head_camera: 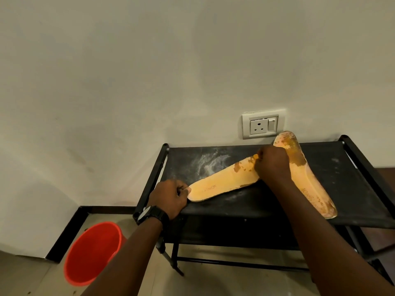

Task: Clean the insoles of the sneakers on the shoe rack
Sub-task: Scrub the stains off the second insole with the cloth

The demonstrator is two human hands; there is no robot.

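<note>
Two orange insoles lie on the black fabric top of the shoe rack (342,167). The left insole (222,182) points toward the lower left, and my left hand (171,195) pinches its heel end. My right hand (272,163), fingers curled, is bunched over that insole's stained toe end; whether it holds a cloth is hidden. The right insole (310,178) runs from the wall toward the front right and bears brown stains at its far end. White powder is smeared on the fabric (209,163) beside the left insole.
A red bucket (92,253) stands on the tiled floor left of the rack. A wall socket (263,124) sits just above the rack's back edge. A dark skirting strip (64,233) runs along the wall. I wear a black watch (149,214) on my left wrist.
</note>
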